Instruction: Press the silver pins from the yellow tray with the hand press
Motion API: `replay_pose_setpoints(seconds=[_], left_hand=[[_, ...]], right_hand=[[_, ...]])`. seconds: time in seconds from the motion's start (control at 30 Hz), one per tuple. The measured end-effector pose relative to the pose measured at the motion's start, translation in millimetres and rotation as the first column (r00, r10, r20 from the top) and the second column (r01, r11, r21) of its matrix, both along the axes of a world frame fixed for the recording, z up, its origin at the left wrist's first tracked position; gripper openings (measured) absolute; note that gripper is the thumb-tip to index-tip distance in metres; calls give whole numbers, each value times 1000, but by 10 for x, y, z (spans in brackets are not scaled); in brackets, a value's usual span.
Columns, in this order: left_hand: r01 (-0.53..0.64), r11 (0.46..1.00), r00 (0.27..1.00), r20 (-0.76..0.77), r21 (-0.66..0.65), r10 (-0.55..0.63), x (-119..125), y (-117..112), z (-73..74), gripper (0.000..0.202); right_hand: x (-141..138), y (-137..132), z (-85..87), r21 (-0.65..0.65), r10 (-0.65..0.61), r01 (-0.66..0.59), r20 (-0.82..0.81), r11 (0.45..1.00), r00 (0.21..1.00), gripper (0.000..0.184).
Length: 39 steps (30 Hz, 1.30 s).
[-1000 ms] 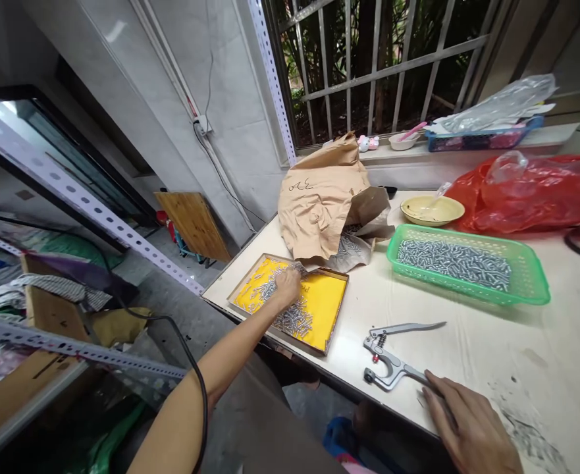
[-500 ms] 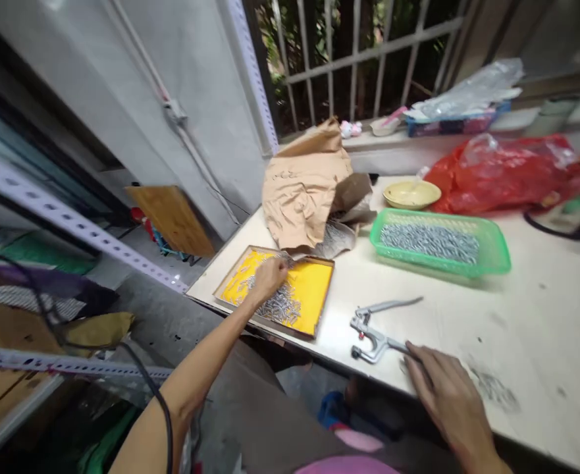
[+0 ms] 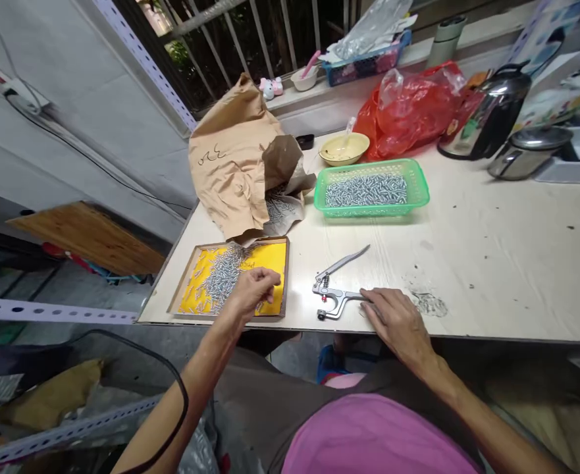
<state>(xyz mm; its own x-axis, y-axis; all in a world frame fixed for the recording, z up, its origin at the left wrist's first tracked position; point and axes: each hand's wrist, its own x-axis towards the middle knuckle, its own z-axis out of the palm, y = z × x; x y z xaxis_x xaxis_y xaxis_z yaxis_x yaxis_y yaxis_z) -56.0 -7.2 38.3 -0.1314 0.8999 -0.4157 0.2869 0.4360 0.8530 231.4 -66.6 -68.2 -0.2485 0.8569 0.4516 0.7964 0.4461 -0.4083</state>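
My left hand point(image 3: 256, 289) hovers over the right part of a shallow cardboard tray point(image 3: 286, 280), fingers closed in a pinch. Whatever is between the fingertips is too small to make out. A heap of small silvery metal pins point(image 3: 222, 273) lies on the tray's yellow lining, with more scattered to the left. My right hand point(image 3: 398, 322) lies on the table's front side, its fingers and thumb around the lower handle end of silver snap-fastener pliers point(image 3: 338, 295). The pliers lie with their handles spread and their jaw towards the tray.
A green plastic basket point(image 3: 322, 212) holds many small metal pieces. Behind the tray slumps a torn brown paper bag point(image 3: 230, 178) with more pins inside. A yellow bowl point(image 3: 343, 148), a red plastic bag point(image 3: 408, 115), a kettle point(image 3: 490, 112) and a steel pot point(image 3: 531, 153) stand at the back.
My left hand has come off the heap of pins towards the tray's right side, still pinched. My right hand remains at the pliers' handle. The view has turned to the right.
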Motion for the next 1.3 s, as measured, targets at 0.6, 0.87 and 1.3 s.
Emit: replay_pose_setpoints(seconds=[0.6,0.87,1.3], left_hand=[[50,991,996,82,-126,-40,718,-300,-452,33],[64,979,997,-21,-193,-70,744,-280,-486,40],[193,935,935,-233,-297,-267,751,-226,-422,34]], right_hand=[[3,17,82,-54,-4,3,-29,999,1000,31],[9,19,109,-68,-15,14,-23,998,1000,31],[6,18,85,-33,-13,11,-41,999,999,27]])
